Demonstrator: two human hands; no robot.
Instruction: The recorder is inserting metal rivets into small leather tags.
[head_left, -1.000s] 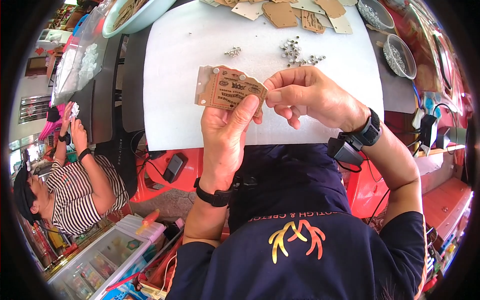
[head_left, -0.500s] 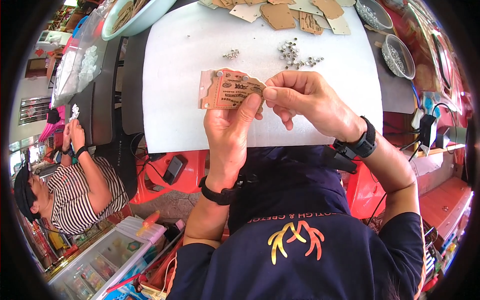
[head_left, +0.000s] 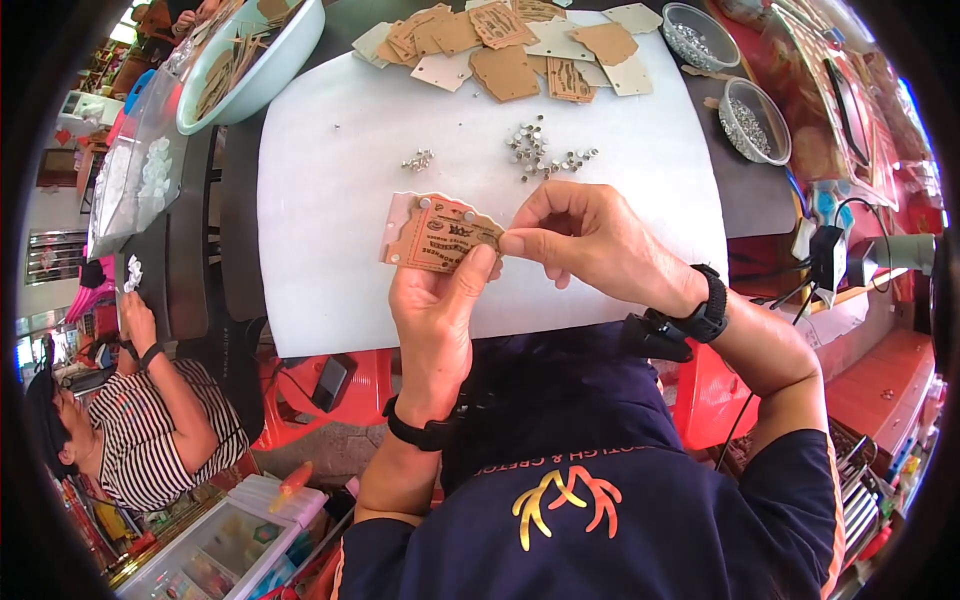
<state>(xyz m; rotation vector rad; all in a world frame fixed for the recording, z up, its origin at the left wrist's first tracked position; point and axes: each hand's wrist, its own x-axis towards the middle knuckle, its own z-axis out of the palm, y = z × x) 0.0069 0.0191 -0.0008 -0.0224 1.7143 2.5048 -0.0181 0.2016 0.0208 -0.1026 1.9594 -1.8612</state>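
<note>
My left hand (head_left: pixel 435 310) pinches a brown card with dark print and an orange-red border (head_left: pixel 440 235) between thumb and fingers, over the white sheet. A paler piece shows behind the card at its left and upper edges. Two round silvery studs sit along its upper edge. At the card's right edge my right hand (head_left: pixel 600 245) is closed, thumb against forefinger; whatever it pinches there is hidden. Beyond the hands lie a loose group of silvery rivet caps (head_left: pixel 540 150) and a smaller cluster of little metal pieces (head_left: pixel 418 159).
Brown and pale cards (head_left: pixel 505 72) are heaped at the sheet's (head_left: pixel 320 240) far edge. Two clear bowls of metal pieces (head_left: pixel 755 130) stand at far right. A pale blue basin (head_left: pixel 300 45) holds more cards at far left. A person in stripes (head_left: pixel 165 420) sits at left.
The whole view has shifted, so the table and hands appear lower and slightly left, with more of the far heap showing. Both hands keep nearly the same hold at the card.
</note>
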